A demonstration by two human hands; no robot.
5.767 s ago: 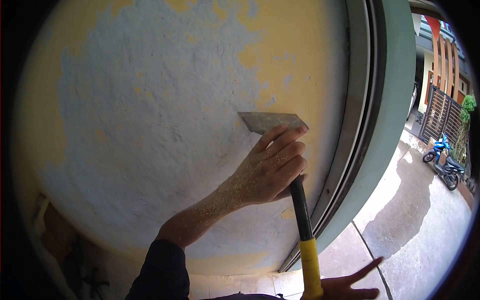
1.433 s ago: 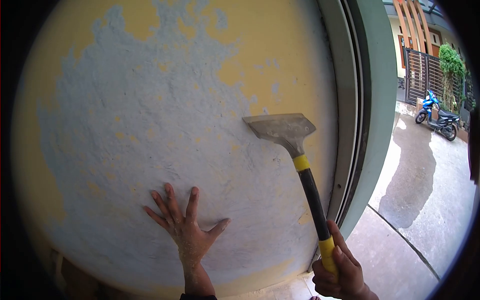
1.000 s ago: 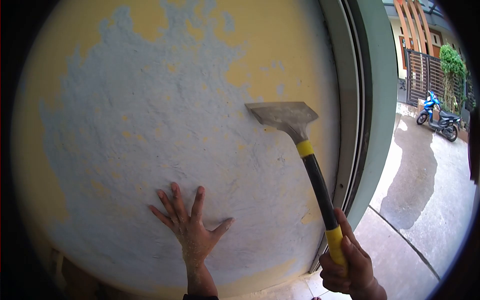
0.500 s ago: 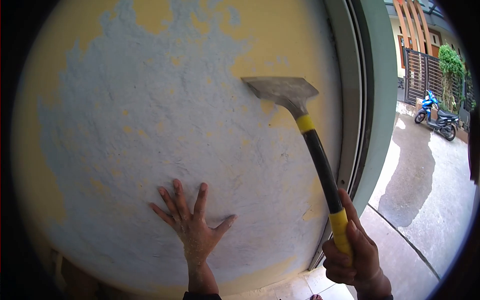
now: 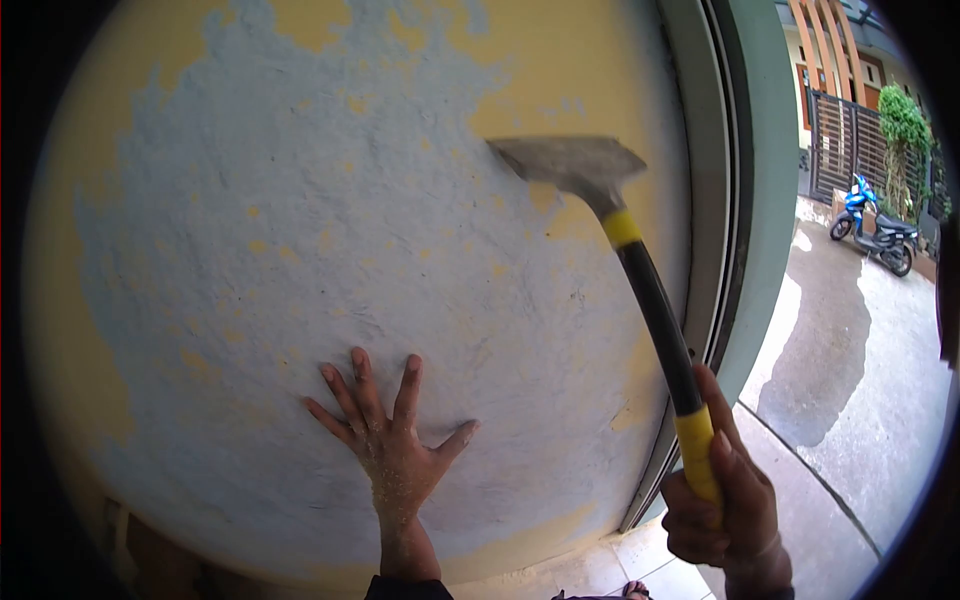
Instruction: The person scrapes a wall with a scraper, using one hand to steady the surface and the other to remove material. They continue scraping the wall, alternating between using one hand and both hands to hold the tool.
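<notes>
My left hand [image 5: 390,440] lies flat on the wall [image 5: 300,230] with its fingers spread, dusted with yellow flakes. My right hand [image 5: 725,505] grips the yellow end of a long scraper [image 5: 640,280] with a black handle. The scraper's wide metal blade [image 5: 570,160] presses against the wall high up, at the edge of a patch of yellow paint. Most of the wall in front of me is scraped to pale blue-grey, with yellow paint left around the rim and in small specks.
A grey and green door or window frame [image 5: 745,200] runs down the wall's right side. Beyond it lie a concrete driveway [image 5: 850,380], a parked blue scooter [image 5: 875,225], a dark gate [image 5: 835,140] and a bush. Pale floor tiles [image 5: 610,570] show at the bottom.
The scraper blade has moved up the wall, from mid-height to the yellow patch near the top. My left hand moved from the scraper to rest flat on the wall.
</notes>
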